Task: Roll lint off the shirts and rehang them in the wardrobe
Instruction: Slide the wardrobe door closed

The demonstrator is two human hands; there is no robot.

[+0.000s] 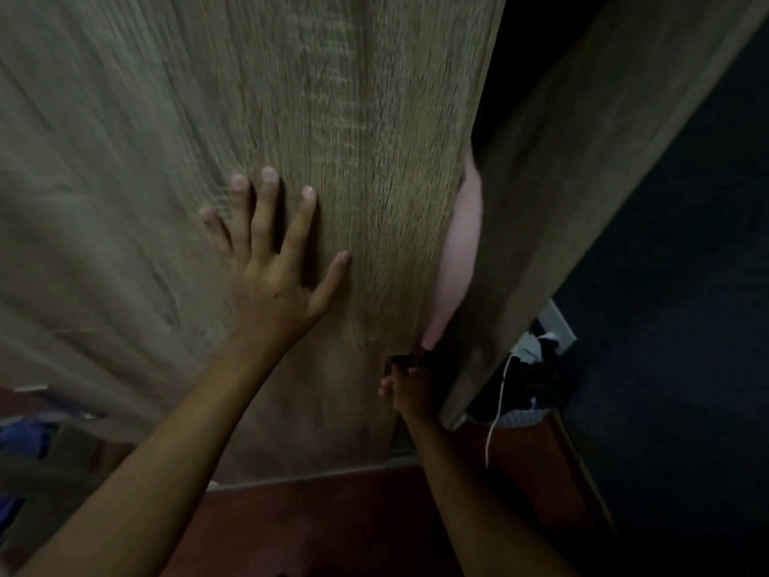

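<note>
Left hand (270, 260) spread on door (353, 97); right hand (410, 389) grips handle (399, 362), perhaps; pink shirt (462, 251) above.

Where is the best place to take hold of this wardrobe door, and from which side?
Grip the dark handle at the right edge of the wardrobe door, from the front; the right hand holds it there. The face is flat, so the left hand only presses.

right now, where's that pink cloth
In the head view, right of centre: the pink cloth pokes out of the gap at the wardrobe door's right edge, just above the right hand holding the dark handle.
</note>
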